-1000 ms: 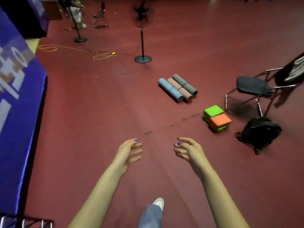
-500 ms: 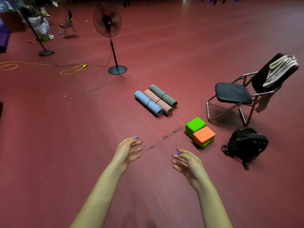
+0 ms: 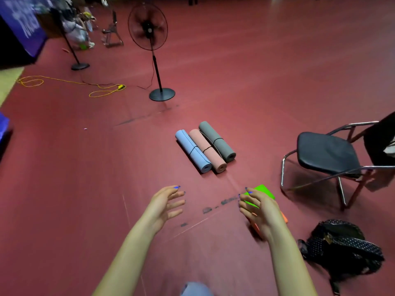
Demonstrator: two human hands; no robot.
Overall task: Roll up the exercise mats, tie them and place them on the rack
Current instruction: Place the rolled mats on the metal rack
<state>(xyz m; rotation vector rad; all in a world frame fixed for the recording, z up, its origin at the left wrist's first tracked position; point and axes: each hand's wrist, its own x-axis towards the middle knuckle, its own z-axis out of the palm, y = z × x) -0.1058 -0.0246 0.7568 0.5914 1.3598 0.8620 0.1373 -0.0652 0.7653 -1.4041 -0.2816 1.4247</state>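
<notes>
Three rolled mats lie side by side on the red floor, each bound by a thin dark tie: a blue mat [image 3: 193, 150], a pink mat [image 3: 206, 149] and a grey mat [image 3: 217, 141]. My left hand [image 3: 165, 202] hangs in front of me with relaxed fingers and holds nothing. My right hand [image 3: 259, 210] is also empty, fingers loosely bent, and it hides part of the green and orange blocks. Both hands are short of the mats. No rack is in view.
A green block [image 3: 264, 191] and an orange block [image 3: 284, 218] sit behind my right hand. A black folding chair [image 3: 324, 154] stands at right, a black backpack [image 3: 342, 248] below it. A standing fan [image 3: 149, 28] and a yellow cable [image 3: 100, 90] lie further back.
The mats, blocks, chair and backpack have grown larger and nearer in view. My right hand now overlaps the blocks. Both hands stay empty and spread.
</notes>
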